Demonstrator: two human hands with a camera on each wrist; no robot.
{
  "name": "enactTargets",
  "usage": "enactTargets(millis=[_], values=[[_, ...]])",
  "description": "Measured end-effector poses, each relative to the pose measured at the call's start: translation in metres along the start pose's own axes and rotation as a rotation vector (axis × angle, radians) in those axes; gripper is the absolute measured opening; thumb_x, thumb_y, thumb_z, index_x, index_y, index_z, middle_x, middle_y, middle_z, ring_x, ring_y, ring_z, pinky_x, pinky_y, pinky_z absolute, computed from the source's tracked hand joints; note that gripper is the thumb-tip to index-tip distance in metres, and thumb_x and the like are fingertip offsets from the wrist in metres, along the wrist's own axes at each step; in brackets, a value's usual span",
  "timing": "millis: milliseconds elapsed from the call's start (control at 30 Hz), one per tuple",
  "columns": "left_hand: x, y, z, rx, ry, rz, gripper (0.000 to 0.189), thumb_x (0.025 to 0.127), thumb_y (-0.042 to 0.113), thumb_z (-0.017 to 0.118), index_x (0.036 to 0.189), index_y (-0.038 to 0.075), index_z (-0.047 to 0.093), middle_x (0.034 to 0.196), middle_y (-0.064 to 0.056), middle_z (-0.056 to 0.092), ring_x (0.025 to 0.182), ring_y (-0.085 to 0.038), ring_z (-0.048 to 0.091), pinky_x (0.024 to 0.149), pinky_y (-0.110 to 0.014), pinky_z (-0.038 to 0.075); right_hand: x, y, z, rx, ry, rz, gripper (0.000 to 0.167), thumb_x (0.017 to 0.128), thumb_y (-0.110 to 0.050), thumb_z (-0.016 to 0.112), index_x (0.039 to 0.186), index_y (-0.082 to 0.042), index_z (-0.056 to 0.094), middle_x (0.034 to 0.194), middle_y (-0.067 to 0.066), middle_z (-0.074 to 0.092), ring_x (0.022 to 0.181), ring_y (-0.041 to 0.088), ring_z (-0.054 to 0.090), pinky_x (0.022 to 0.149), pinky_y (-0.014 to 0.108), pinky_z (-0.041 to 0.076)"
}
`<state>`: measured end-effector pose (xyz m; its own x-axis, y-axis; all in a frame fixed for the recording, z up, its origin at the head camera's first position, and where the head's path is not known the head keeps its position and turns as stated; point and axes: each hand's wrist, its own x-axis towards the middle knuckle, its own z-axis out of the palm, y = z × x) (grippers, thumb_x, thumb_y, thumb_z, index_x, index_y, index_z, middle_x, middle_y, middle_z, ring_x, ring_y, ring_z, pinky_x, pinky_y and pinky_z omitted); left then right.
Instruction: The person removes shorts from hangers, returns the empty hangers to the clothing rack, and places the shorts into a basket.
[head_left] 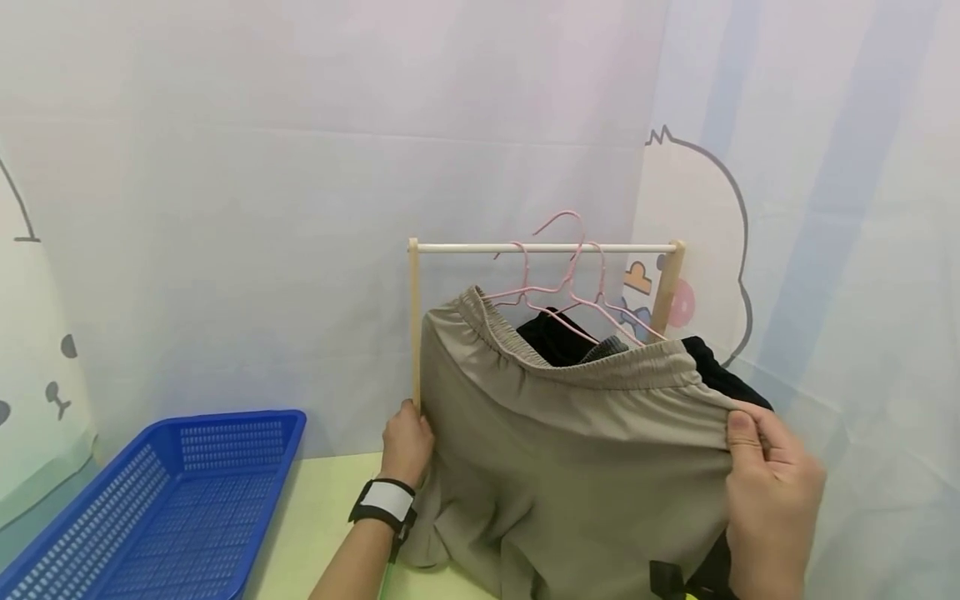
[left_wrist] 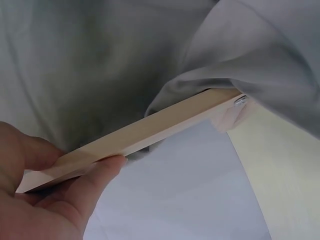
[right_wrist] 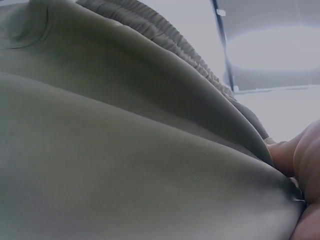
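Khaki pants (head_left: 585, 467) with a gathered elastic waistband hang in front of a small clothes rack. A pink hanger (head_left: 581, 229) runs down into their waist, its hook raised above the white rail (head_left: 465, 248) in the head view. My right hand (head_left: 776, 492) pinches the pants' side just below the waistband, pulling the cloth taut. Low on the rack's left side, my left hand (head_left: 407, 446) grips the wooden post (head_left: 415, 333). The left wrist view shows thumb and fingers on either side of that wooden post (left_wrist: 160, 122), with grey-looking cloth draped against it.
Two more pink hangers hang on the rail, with black clothing (head_left: 555, 337) behind the pants. A blue plastic basket (head_left: 273, 492) stands at the left on the pale yellow table (head_left: 322, 500). Printed curtains (head_left: 300, 250) enclose the back and sides.
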<state>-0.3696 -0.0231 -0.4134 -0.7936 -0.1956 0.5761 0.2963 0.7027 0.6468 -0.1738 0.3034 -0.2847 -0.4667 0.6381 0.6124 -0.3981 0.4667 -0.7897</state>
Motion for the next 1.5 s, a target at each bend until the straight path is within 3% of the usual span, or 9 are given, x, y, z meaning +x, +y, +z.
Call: enactTargets(millis=[233,467,567,667,767,867,1067,1300,1500], values=[[0.004,-0.007,-0.008,-0.067,-0.098,-0.026,0.026,0.101,0.003,0.061,0.121,-0.014,0.057,0.105,-0.033,0.068,0.095,-0.046,0.070,0.076,-0.054,0.058,0.009,0.009,-0.013,0.359,0.038,0.187,0.019,0.096,-0.009,0.074,0.107,0.005,0.078,0.092,-0.008,0.076,0.087,0.006,0.065,0.076,0.011,0.049],[0.003,-0.019,-0.027,-0.171,-0.199,-0.060,0.050,0.096,0.004,0.054,0.144,-0.010,0.047,0.134,-0.033,0.057,0.118,-0.046,0.061,0.093,-0.057,0.054,0.015,0.016,-0.021,0.429,0.061,0.257,0.021,0.095,-0.010,0.074,0.108,0.005,0.078,0.092,-0.003,0.077,0.082,0.007,0.068,0.069,0.012,0.053],[0.004,-0.018,-0.047,-0.204,-0.179,-0.104,0.065,0.086,0.000,0.050,0.151,-0.005,0.043,0.147,-0.032,0.047,0.129,-0.049,0.052,0.100,-0.061,0.048,0.016,0.019,-0.024,0.445,0.069,0.272,0.022,0.094,-0.011,0.075,0.108,0.005,0.078,0.091,-0.003,0.077,0.078,0.007,0.069,0.065,0.013,0.054],[0.006,-0.008,-0.072,-0.283,-0.130,-0.116,0.067,0.087,0.001,0.050,0.154,0.002,0.042,0.153,-0.027,0.044,0.134,-0.046,0.048,0.105,-0.062,0.044,0.017,0.022,-0.028,0.468,0.072,0.281,0.023,0.093,-0.011,0.076,0.109,0.006,0.077,0.091,-0.001,0.077,0.076,0.008,0.069,0.063,0.015,0.055],[0.009,0.008,-0.098,-0.361,-0.090,-0.058,0.064,0.093,0.003,0.053,0.156,0.008,0.040,0.158,-0.020,0.041,0.141,-0.041,0.044,0.112,-0.060,0.041,0.019,0.025,-0.032,0.470,0.064,0.284,0.025,0.094,-0.012,0.074,0.111,0.006,0.077,0.093,0.001,0.075,0.075,0.010,0.070,0.062,0.017,0.056],[0.010,0.029,-0.126,-0.409,-0.063,0.068,0.065,0.096,0.005,0.056,0.158,0.011,0.038,0.161,-0.016,0.037,0.147,-0.037,0.037,0.118,-0.058,0.035,0.020,0.028,-0.036,0.457,0.043,0.291,0.026,0.097,-0.014,0.071,0.115,0.005,0.075,0.097,0.003,0.072,0.076,0.012,0.070,0.063,0.018,0.057],[0.006,0.065,-0.175,-0.359,-0.067,0.314,0.064,0.103,0.021,0.064,0.161,0.026,0.037,0.162,-0.007,0.038,0.150,-0.030,0.034,0.118,-0.062,0.029,0.021,0.032,-0.040,0.532,-0.012,0.296,0.027,0.097,-0.011,0.070,0.116,0.008,0.073,0.100,0.008,0.072,0.077,0.016,0.071,0.062,0.024,0.059],[-0.013,0.083,-0.207,-0.253,-0.091,0.369,0.054,0.104,0.030,0.065,0.155,0.029,0.047,0.152,-0.002,0.053,0.146,-0.024,0.043,0.115,-0.058,0.036,0.019,0.034,-0.030,0.826,-0.152,0.177,0.017,0.098,0.013,0.057,0.109,0.019,0.069,0.094,0.016,0.077,0.075,0.017,0.072,0.064,0.025,0.059],[-0.028,0.083,-0.229,-0.123,-0.064,0.363,0.049,0.104,0.031,0.065,0.151,0.023,0.054,0.144,-0.007,0.061,0.130,-0.028,0.059,0.099,-0.054,0.051,0.014,0.027,-0.012,0.739,-0.256,0.127,0.017,0.100,0.009,0.057,0.106,0.016,0.071,0.096,0.010,0.077,0.084,0.013,0.068,0.071,0.020,0.054]])
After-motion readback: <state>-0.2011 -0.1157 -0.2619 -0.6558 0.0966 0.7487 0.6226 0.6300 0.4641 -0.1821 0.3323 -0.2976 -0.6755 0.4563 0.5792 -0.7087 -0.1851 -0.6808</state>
